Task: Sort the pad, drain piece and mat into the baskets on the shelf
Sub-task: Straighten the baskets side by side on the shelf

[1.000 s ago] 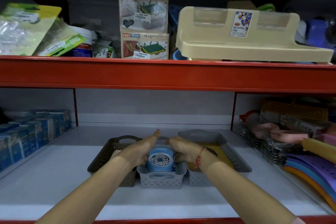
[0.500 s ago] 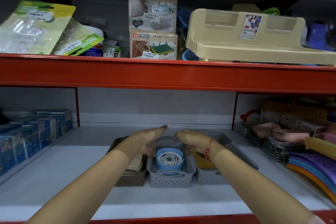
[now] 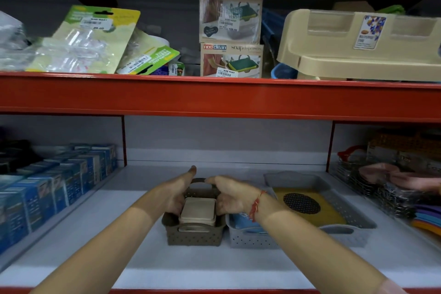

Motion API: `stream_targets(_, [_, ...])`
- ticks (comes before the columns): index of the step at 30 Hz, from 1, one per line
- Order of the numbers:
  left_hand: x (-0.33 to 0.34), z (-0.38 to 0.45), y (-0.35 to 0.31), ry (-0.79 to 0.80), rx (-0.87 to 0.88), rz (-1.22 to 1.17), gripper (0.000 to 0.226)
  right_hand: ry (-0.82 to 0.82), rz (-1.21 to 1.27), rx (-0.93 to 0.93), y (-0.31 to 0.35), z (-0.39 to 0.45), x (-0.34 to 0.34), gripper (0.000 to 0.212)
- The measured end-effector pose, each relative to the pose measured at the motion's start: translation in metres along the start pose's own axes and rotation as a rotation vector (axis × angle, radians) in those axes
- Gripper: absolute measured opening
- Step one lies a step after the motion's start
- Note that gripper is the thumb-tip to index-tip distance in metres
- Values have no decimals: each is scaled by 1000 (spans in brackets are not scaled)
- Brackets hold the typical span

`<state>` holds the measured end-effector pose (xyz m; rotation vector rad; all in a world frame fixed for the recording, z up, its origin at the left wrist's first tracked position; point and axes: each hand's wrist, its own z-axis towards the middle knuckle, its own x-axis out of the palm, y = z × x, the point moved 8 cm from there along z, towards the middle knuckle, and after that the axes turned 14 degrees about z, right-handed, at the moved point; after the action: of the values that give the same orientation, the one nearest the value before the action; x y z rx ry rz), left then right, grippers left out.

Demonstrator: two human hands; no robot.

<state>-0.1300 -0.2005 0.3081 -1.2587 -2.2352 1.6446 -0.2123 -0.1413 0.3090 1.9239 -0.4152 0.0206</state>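
Three baskets stand in a row on the white shelf (image 3: 119, 234). The brown basket (image 3: 193, 237) holds a stack of beige square pads (image 3: 198, 209). My left hand (image 3: 177, 196) presses its left side and my right hand (image 3: 229, 196) its right rim, so both grip it. Beside it, a small grey basket (image 3: 250, 238) holds the blue drain piece (image 3: 242, 222), mostly hidden behind my right wrist. At the right, the large grey basket (image 3: 346, 234) contains the yellow mat (image 3: 331, 215), which has a dark dotted oval.
Blue boxes (image 3: 55, 186) line the shelf's left side. Wire racks with pink items (image 3: 381, 181) and coloured mats (image 3: 427, 219) fill the right. A red beam (image 3: 214, 95) runs overhead, and above it sit packaged goods and a beige stand (image 3: 358, 50).
Both hands left the small grey basket with the drain piece and moved left onto the brown basket. My view swung left, so the baskets now appear further right.
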Motion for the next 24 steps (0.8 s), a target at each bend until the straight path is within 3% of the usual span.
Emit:
stream_targets(7, [-9, 7, 11, 60, -48, -57, 94, -38, -33, 37, -1, 2, 3, 47])
stream_targets(15, [-3, 1, 3, 60, 9, 46, 80, -34, -60, -40, 3, -4, 5, 39])
stream_targets(17, [-5, 3, -1, -13, 99, 170, 74, -55, -97, -123, 9, -7, -1, 26])
stream_targets(20, [-1, -14, -15, -102, 337, 406, 51, -162, -321, -265, 19, -20, -24, 26])
stream_targets(22, [12, -28, -18, -45, 466, 535, 36, -218, -530, -279, 19, -33, -40, 27])
stream_targets(24, [25, -37, -10, 1, 496, 706, 37, -222, -673, -232, 11, -47, -52, 26])
